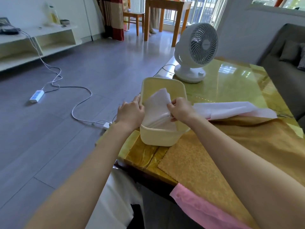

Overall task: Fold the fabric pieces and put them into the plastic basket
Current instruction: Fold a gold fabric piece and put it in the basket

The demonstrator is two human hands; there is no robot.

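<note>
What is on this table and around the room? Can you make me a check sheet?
Surface: table with a shiny yellow cover.
Job's things: cream basket at the table's left edge; white fabric partly inside it; second white fabric lying to its right; tan fabric spread nearer; pink fabric at the near edge.
Clutter: white fan on the far corner.
Hands: left hand holds the basket's left rim; right hand pinches the white fabric.
Cables: white cable and power strip on the floor.
Surroundings: grey sofa right, low white shelf left, wooden chair far off.
</note>
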